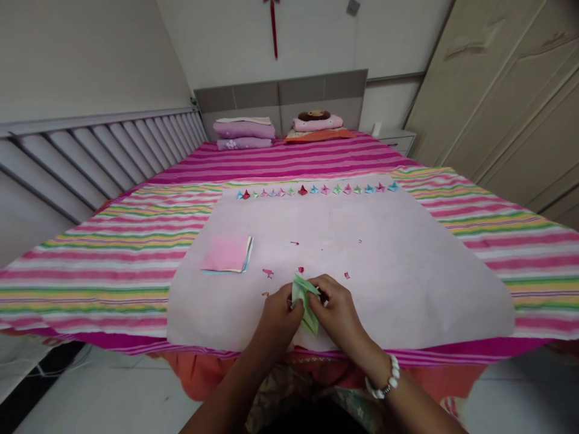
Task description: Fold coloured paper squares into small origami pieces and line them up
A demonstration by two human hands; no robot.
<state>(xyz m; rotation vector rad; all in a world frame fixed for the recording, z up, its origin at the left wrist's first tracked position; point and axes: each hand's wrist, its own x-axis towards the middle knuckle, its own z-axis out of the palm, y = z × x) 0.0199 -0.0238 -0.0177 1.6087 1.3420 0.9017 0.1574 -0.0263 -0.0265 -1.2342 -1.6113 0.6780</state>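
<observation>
A partly folded sheet of green origami paper (pixel 306 307) is held between my two hands, just above the front part of a large pale sheet (pixel 398 259). My left hand (pixel 281 312) pinches its left edge, thumb on the near face. On the other side, my right hand (pixel 337 304) grips the upper right part with thumb and fingers; a white bead bracelet (pixel 384 380) is on that wrist. Some fingertips are hidden behind the paper. Left of my hands lies a stack of square coloured paper (pixel 226 254), pink on top.
Several small folded paper pieces (pixel 302 190) stand in a row along the sheet's far edge. Small dark red marks (pixel 268 273) dot the sheet near my hands. Striped bedding (pixel 113 259) surrounds it. Folded bedding (pixel 244 131) rests by the headboard; a rail (pixel 113 141) runs along the left.
</observation>
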